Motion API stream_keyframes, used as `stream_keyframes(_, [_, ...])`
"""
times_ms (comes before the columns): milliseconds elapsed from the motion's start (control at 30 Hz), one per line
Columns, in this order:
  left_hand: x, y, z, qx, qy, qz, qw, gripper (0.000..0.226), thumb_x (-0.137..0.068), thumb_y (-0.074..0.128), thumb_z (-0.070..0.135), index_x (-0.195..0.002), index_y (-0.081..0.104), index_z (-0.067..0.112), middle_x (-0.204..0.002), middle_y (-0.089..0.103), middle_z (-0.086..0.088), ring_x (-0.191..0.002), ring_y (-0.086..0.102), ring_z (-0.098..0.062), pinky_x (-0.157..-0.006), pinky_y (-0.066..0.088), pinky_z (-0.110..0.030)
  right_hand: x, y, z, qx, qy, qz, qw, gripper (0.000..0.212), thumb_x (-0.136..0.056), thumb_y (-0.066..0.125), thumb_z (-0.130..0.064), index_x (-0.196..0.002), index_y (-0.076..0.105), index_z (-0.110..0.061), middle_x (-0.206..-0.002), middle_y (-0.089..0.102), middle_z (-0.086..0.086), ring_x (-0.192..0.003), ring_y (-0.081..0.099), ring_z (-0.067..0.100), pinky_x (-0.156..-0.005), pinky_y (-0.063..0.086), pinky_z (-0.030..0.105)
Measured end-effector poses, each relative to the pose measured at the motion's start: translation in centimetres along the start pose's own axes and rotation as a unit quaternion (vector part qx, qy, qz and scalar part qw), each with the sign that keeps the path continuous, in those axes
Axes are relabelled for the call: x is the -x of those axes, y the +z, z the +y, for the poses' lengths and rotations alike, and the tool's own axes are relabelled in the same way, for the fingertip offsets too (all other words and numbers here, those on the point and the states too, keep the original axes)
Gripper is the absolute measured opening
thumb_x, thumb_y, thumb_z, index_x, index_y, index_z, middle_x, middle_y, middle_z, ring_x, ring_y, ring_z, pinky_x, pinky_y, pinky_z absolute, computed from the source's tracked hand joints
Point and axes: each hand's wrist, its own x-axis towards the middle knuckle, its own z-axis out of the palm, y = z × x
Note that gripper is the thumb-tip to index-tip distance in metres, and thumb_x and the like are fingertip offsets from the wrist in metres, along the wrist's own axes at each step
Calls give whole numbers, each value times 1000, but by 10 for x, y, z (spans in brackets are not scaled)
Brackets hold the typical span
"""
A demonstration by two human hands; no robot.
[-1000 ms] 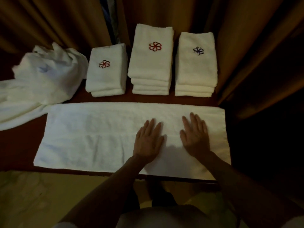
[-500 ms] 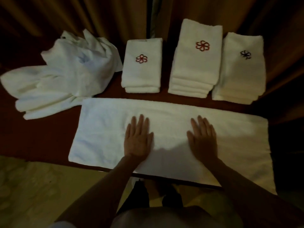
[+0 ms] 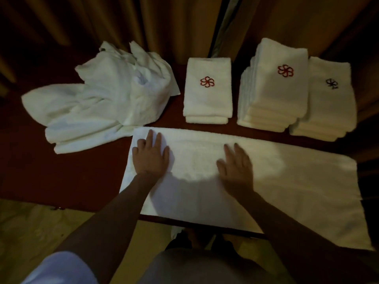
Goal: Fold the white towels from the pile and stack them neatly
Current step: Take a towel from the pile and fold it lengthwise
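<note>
On the dark red bench (image 3: 82, 177), left hand (image 3: 151, 158) and right hand (image 3: 235, 167) (both flat, gripping nothing) smooth the half-folded towel (image 3: 287, 181); next, probably fold an end over.

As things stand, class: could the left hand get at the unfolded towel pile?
Probably yes. The left hand lies flat at the spread towel's left end, the pile just beyond, nothing between.

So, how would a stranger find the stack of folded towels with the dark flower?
Look at the far edge of the dark red table, where three folded stacks stand in a row. It is the rightmost stack; its flower is dark, while the other two are red.
</note>
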Motion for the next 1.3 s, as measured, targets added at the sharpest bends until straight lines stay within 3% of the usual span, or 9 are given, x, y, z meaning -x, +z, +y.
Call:
stream_keyframes(100, [-1,-1,-16,-2,-23,6,1000,60,-100,36,51,-153,31,23,-160,28,-6,-131,39,-34,-100,37,-44,18,9,8,67,-24,-19,997,61,-101,26,-52,-153,31,-20,-159,27,17,-147,24,35,-117,25,53])
stream_keyframes(200, [1,-5,-24,78,-68,80,991,59,-95,54,43,-145,42,13,-143,45,-16,-120,45,-36,-92,40,-45,19,5,20,74,-21,-33,996,62,-102,21,-54,-153,30,-20,-160,25,16,-148,23,35,-117,27,55])
stream_keyframes(367, [-22,-8,-39,350,-202,78,911,52,-91,66,35,-130,54,2,-120,63,-19,-114,58,-37,-96,46,-45,14,2,23,74,-33,-47,996,64,-102,22,-56,-153,32,-18,-159,26,17,-148,23,35,-117,27,54])
stream_keyframes(500, [-34,-21,-51,335,-118,104,929,43,-89,69,30,-126,62,9,-109,70,-11,-101,64,-29,-90,47,-37,13,-1,20,71,-24,-55,996,66,-101,19,-58,-152,33,-19,-159,27,17,-147,24,35,-117,27,54])
stream_keyframes(633, [-50,-22,-57,409,-117,-28,905,50,-89,70,31,-133,58,9,-129,63,-13,-116,60,-30,-98,47,-38,10,-2,19,74,-16,-64,995,68,-100,15,-61,-153,31,-20,-160,25,16,-148,22,34,-117,26,53])
stream_keyframes(800, [-59,-19,-67,481,-117,-7,869,18,-87,73,24,-103,72,16,-105,72,-5,-100,67,-22,-93,54,-41,15,-6,20,83,-16,-77,993,75,-96,7,-65,-153,28,-22,-161,23,14,-149,19,33,-118,22,52])
stream_keyframes(1000, [-68,-14,-66,438,-98,9,894,17,-89,71,22,-99,73,9,-93,70,-5,-93,66,-23,-86,52,-34,24,-4,24,110,-22,-74,991,72,-98,10,-63,-154,27,-22,-161,21,17,-148,19,37,-117,18,59])
stream_keyframes(1133, [-71,-12,-68,360,-38,19,932,16,-93,64,20,-101,70,6,-88,67,-6,-84,59,-20,-74,38,-26,25,-4,24,106,-2,-57,993,73,-96,15,-65,-154,25,-22,-160,22,18,-147,20,38,-117,18,59])
stream_keyframes(1300, [-66,-2,-76,257,34,38,965,23,-101,52,30,-110,62,11,-97,69,-13,-91,63,-35,-77,45,-39,26,-3,25,85,16,-56,995,77,-95,6,-67,-156,20,-22,-161,20,18,-149,17,36,-119,14,57])
